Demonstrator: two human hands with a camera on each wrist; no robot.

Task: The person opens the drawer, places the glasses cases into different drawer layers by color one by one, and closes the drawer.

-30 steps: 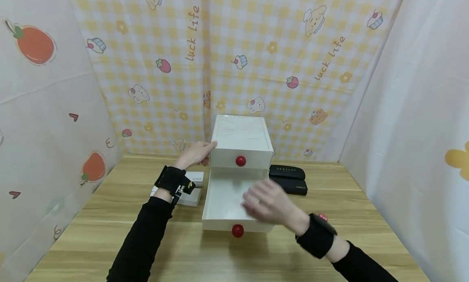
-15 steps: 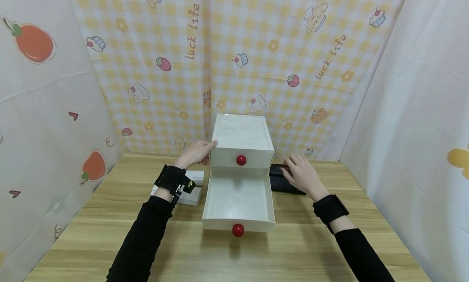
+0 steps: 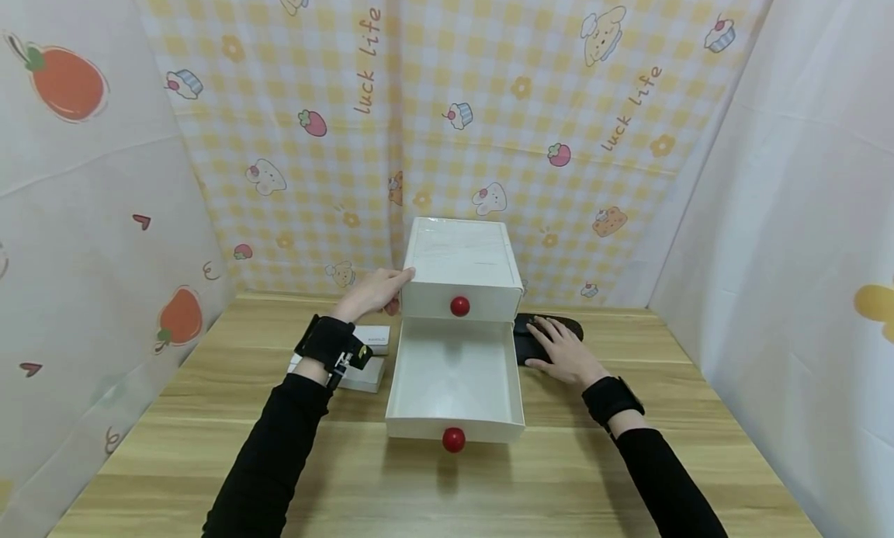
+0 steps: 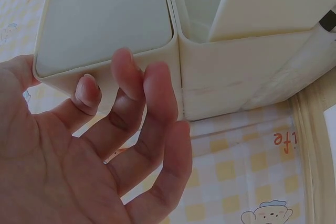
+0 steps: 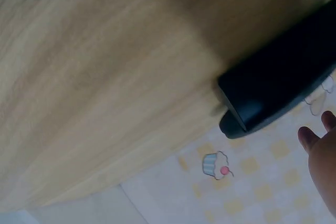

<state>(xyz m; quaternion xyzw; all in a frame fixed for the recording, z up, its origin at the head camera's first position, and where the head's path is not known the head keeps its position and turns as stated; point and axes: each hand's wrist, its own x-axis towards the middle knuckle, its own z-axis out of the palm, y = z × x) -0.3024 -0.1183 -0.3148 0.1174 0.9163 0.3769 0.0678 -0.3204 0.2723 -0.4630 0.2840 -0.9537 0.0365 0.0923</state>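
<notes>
A white two-drawer box (image 3: 461, 252) stands at the back of the table. Its lower drawer (image 3: 419, 428), with a red knob (image 3: 454, 439), is pulled out and bare inside; the upper one is pushed in. My left hand (image 3: 370, 293) touches the box's left front corner, the other fingers loosely bent beside its wall in the left wrist view. Right of the box lie two black cases, the rear one (image 3: 573, 326) rounded like a glasses case. My right hand (image 3: 567, 357) rests over them with fingers spread and nearly straight, hiding part of both.
Small white boxes (image 3: 372, 338) lie left of the drawer box, partly behind my left wrist. The wooden table (image 3: 335, 484) ends at a checked curtain (image 3: 335, 196) close behind the box. White cloth hangs at both sides.
My right hand has gone from above the open drawer to the right, then down onto the black cases, its fingers spreading. My left hand stays at the box's corner.
</notes>
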